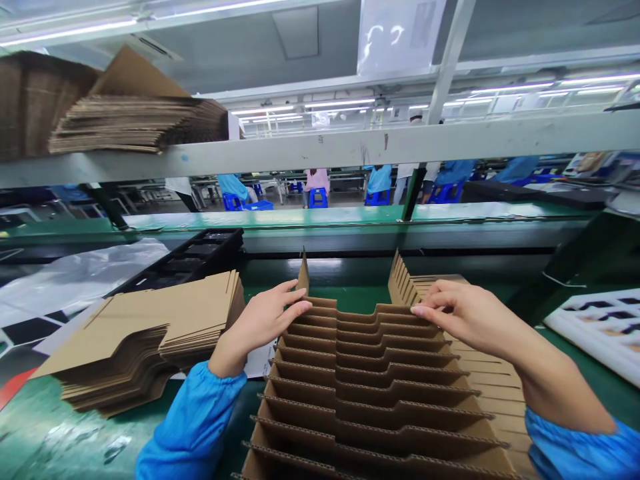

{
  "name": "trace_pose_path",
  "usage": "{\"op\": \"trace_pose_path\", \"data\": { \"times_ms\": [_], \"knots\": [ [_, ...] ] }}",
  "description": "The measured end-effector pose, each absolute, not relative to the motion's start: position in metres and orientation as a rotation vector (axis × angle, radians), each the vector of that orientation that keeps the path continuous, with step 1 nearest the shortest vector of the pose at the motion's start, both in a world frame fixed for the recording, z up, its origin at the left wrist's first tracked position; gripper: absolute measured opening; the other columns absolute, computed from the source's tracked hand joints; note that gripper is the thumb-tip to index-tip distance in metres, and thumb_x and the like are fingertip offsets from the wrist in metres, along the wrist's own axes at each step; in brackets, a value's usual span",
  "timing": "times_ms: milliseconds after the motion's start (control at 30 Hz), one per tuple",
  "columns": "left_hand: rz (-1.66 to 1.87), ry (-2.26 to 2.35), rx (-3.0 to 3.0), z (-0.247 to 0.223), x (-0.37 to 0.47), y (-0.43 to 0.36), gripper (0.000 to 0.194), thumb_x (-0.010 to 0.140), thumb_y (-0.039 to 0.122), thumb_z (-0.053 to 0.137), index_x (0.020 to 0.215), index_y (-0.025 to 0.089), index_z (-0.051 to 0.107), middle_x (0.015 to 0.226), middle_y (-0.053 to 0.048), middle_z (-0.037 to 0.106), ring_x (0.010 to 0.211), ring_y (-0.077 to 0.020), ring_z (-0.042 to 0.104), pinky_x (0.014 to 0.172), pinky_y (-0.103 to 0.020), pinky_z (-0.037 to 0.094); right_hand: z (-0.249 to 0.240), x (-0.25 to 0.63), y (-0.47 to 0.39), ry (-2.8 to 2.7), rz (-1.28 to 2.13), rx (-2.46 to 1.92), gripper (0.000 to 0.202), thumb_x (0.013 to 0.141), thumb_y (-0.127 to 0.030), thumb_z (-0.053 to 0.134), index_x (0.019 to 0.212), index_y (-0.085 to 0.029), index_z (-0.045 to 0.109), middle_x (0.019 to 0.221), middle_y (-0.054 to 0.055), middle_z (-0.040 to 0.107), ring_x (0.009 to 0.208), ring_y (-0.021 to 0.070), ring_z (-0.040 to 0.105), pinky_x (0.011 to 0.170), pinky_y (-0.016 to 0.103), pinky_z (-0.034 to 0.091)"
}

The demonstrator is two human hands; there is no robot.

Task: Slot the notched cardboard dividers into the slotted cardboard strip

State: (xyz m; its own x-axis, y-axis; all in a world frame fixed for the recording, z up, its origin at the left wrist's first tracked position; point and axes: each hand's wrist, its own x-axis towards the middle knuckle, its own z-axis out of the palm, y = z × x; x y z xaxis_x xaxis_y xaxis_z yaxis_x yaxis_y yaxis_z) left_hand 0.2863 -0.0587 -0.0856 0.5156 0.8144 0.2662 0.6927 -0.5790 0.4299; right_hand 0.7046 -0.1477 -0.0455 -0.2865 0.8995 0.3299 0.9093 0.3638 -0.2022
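My L hand (265,317) & R hand (463,308) each pinch an end of the notched corrugated cardbd divider (357,318), ctr, far end of the ribbed grid (395,415). Smooth brown sheets (145,312) stacked left.

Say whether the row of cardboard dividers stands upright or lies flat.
Upright: the cardboard dividers stand on edge, stepped tops showing and gaps between them, with the left hand and right hand at the far end.

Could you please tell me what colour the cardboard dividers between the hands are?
The dividers are plain brown, best seen in the head view.
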Motion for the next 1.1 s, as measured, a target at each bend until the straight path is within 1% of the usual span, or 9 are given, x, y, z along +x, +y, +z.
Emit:
{"op": "trace_pose_path", "data": {
  "times_ms": [133, 267, 433, 467, 633, 733, 867, 1033, 1100],
  "knots": [
    [0.577, 1.225, 2.499, -0.085, 0.283, -0.059, 0.062, 0.110, 0.069, 0.045, 0.152, 0.031, 0.070, 0.172, -0.005, 0.050, 0.153, -0.0361, 0.058, 0.126, -0.049, 0.050, -0.044, 0.700, -0.149, -2.261, 0.013, -1.633, 0.066, 0.108, -0.073, 0.047, 0.072, -0.026, 0.076, 0.083, 0.007, 0.069, 0.075, 0.0218, 0.066, 0.069, 0.037, 0.047],
    [0.636, 1.241, 2.491, -0.088, 0.282, -0.064, 0.060, 0.111, 0.064, 0.046, 0.155, 0.030, 0.067, 0.172, -0.006, 0.049, 0.154, -0.0341, 0.057, 0.123, -0.048, 0.053, -0.044, 0.700, -0.150, -2.245, 0.011, -1.645, 0.065, 0.107, -0.071, 0.048, 0.068, -0.025, 0.072, 0.080, 0.006, 0.066, 0.071, 0.0213, 0.064, 0.066, 0.037, 0.044],
    [0.830, 1.241, 2.523, -0.084, 0.264, -0.079, 0.065, 0.112, 0.064, 0.045, 0.159, 0.024, 0.063, 0.173, -0.009, 0.048, 0.159, -0.0311, 0.051, 0.133, -0.050, 0.042, -0.049, 0.701, -0.147, -2.253, -0.022, -1.556, 0.045, 0.107, -0.060, 0.053, 0.105, -0.028, 0.085, 0.097, 0.007, 0.074, 0.086, 0.0238, 0.071, 0.077, 0.038, 0.051],
    [0.856, 1.228, 2.529, -0.082, 0.261, -0.082, 0.064, 0.113, 0.063, 0.043, 0.160, 0.024, 0.062, 0.173, -0.009, 0.049, 0.160, -0.0305, 0.049, 0.134, -0.051, 0.040, -0.051, 0.700, -0.146, -2.257, -0.048, -1.546, 0.045, 0.107, -0.058, 0.053, 0.106, -0.028, 0.085, 0.097, 0.007, 0.074, 0.086, 0.0243, 0.070, 0.077, 0.039, 0.050],
    [0.638, 1.189, 2.567, -0.087, 0.255, -0.090, 0.064, 0.113, 0.060, 0.044, 0.163, 0.024, 0.058, 0.173, -0.008, 0.048, 0.161, -0.0284, 0.048, 0.134, -0.048, 0.041, -0.055, 0.690, -0.145, -2.310, -0.132, -1.547, 0.052, 0.107, -0.057, 0.051, 0.078, -0.026, 0.081, 0.085, 0.009, 0.069, 0.081, 0.0253, 0.066, 0.071, 0.040, 0.045],
    [0.564, 1.245, 2.559, -0.092, 0.261, -0.089, 0.068, 0.112, 0.063, 0.043, 0.163, 0.021, 0.057, 0.170, -0.010, 0.053, 0.160, -0.0301, 0.049, 0.133, -0.049, 0.042, -0.054, 0.688, -0.148, -2.325, -0.141, -1.546, 0.049, 0.108, -0.056, 0.052, 0.083, -0.026, 0.083, 0.086, 0.008, 0.069, 0.081, 0.0252, 0.066, 0.070, 0.039, 0.044],
    [0.607, 1.264, 2.567, -0.089, 0.265, -0.090, 0.071, 0.111, 0.070, 0.039, 0.151, 0.019, 0.069, 0.159, -0.013, 0.065, 0.154, -0.0341, 0.057, 0.131, -0.053, 0.045, -0.053, 0.689, -0.150, -2.312, -0.122, -1.570, 0.048, 0.108, -0.055, 0.051, 0.087, -0.026, 0.084, 0.089, 0.008, 0.071, 0.083, 0.0250, 0.068, 0.070, 0.039, 0.046],
    [0.906, 1.362, 2.551, -0.068, 0.206, -0.094, 0.069, 0.103, 0.073, 0.056, 0.148, 0.024, 0.070, 0.155, -0.013, 0.070, 0.143, -0.0352, 0.066, 0.124, -0.051, 0.051, -0.051, 0.692, -0.148, -2.284, 0.033, -1.593, 0.045, 0.105, -0.056, 0.054, 0.101, -0.026, 0.086, 0.098, 0.008, 0.075, 0.090, 0.0255, 0.072, 0.078, 0.040, 0.051],
    [0.953, 1.559, 2.467, -0.056, 0.159, -0.085, 0.077, 0.097, 0.076, 0.064, 0.154, 0.024, 0.065, 0.159, -0.014, 0.066, 0.144, -0.0380, 0.065, 0.122, -0.052, 0.052, -0.051, 0.692, -0.147, -2.276, 0.062, -1.617, 0.045, 0.103, -0.057, 0.055, 0.108, -0.024, 0.086, 0.102, 0.009, 0.076, 0.094, 0.0273, 0.073, 0.082, 0.042, 0.053]
  ]
}}
